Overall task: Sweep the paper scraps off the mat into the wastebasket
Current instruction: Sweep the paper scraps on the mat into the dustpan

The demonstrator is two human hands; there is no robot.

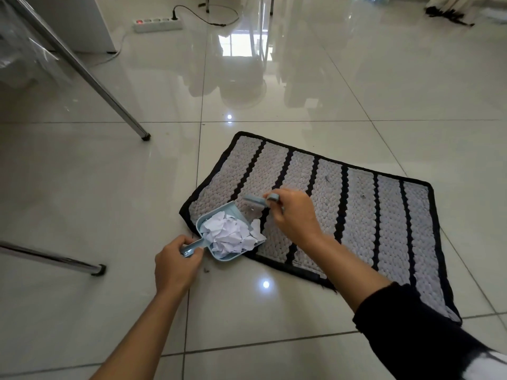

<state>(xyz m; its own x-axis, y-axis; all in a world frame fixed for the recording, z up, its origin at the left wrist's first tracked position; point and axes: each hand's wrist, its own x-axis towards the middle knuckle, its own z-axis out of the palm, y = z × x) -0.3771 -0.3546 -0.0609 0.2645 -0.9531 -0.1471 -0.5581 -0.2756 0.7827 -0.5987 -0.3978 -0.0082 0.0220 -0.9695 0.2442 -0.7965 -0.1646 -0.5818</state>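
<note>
A grey mat (389, 215) with black stripes lies on the tiled floor. At its left corner rests a light blue dustpan (219, 215) filled with crumpled white paper scraps (231, 234). My left hand (175, 266) grips the dustpan's handle. My right hand (295, 215) holds a small light blue brush (253, 201) just above the pan's mouth, over the mat. A few tiny specks remain on the mat's middle stripes. No wastebasket is in view.
Two chrome table legs (82, 69) slant across the left, one foot (99, 270) close to my left hand. A white power strip (157, 24) with a cable lies at the back. Glossy tile floor surrounds the mat.
</note>
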